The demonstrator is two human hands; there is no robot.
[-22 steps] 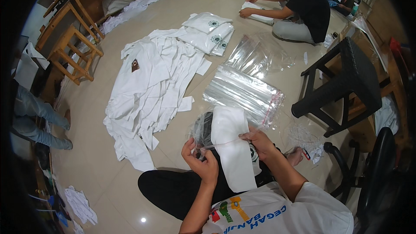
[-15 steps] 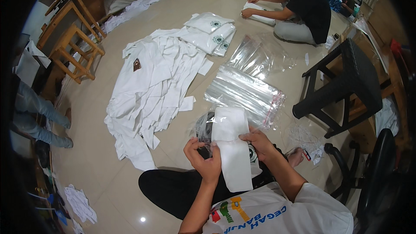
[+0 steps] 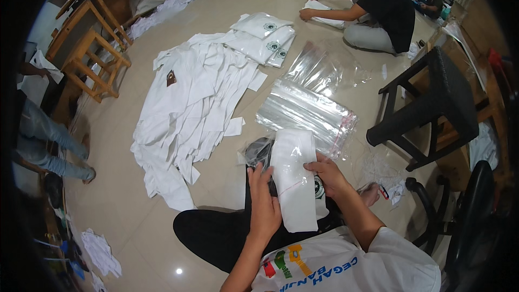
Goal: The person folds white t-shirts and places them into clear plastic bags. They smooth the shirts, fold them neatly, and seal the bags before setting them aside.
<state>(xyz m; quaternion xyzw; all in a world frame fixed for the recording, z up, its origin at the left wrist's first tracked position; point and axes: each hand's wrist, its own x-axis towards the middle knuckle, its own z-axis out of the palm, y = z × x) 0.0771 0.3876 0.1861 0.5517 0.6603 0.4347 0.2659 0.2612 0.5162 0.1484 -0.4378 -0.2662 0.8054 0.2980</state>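
Note:
My right hand [image 3: 324,176] grips the right side of a folded white garment [image 3: 292,162] in clear plastic, held over my lap, a round green-and-white emblem showing at its edge. My left hand [image 3: 262,197] lies along the garment's left side, fingers stretched up against loose plastic. Just beyond it are stacked clear bags [image 3: 300,111], looser plastic sheets [image 3: 319,62] behind them, a broad heap of white garments [image 3: 186,111] to the left, and bagged folded garments [image 3: 259,30] at the heap's far end.
A black plastic stool [image 3: 424,103] and a wheeled chair [image 3: 459,227] stand at my right, a wooden stool [image 3: 94,65] far left. A person in black [image 3: 384,16] sits folding ahead; others sit farther back. Someone's legs [image 3: 54,135] are at left, scraps [image 3: 100,254] on the floor.
My left hand has moved right and up, its fingers straightening along the garment. The plastic now reaches farther down the white cloth, its pink line lower. My right hand has risen slightly.

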